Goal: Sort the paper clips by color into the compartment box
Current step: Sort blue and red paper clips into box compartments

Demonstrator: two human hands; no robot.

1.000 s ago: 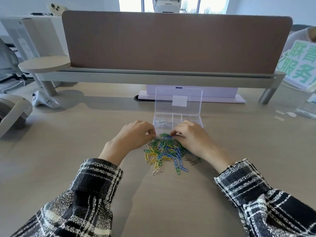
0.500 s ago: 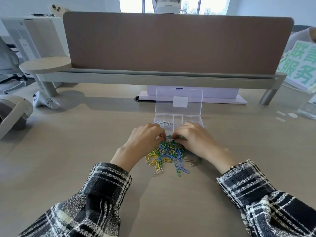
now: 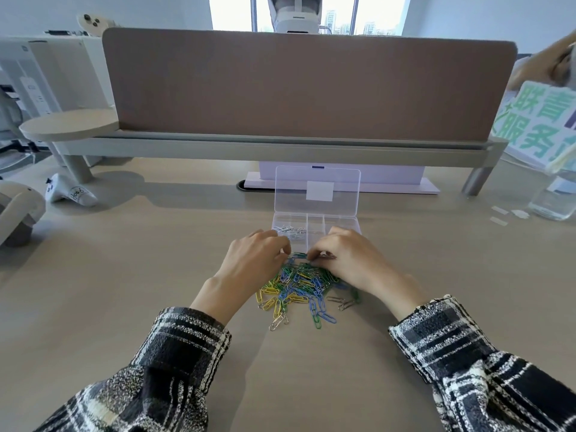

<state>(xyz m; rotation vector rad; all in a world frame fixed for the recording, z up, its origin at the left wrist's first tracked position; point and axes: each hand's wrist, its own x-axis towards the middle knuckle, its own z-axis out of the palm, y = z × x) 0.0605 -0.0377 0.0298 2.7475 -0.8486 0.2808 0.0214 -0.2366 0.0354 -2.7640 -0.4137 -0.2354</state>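
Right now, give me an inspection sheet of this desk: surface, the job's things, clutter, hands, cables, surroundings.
Surface: light wood-tone desk.
Job's things: clear compartment box, lid standing open; silver clips in its left compartment; pile of paper clips, blue, green, yellow and silver mixed, in front of the box.
Clutter: white controller far left; paper scraps and clear bottle far right.
Hands: left hand and right hand, fingers curled at the pile's far edge; cannot tell whether either pinches a clip.
Cables: nothing seen.
Surroundings: brown divider panel; sign with green characters.
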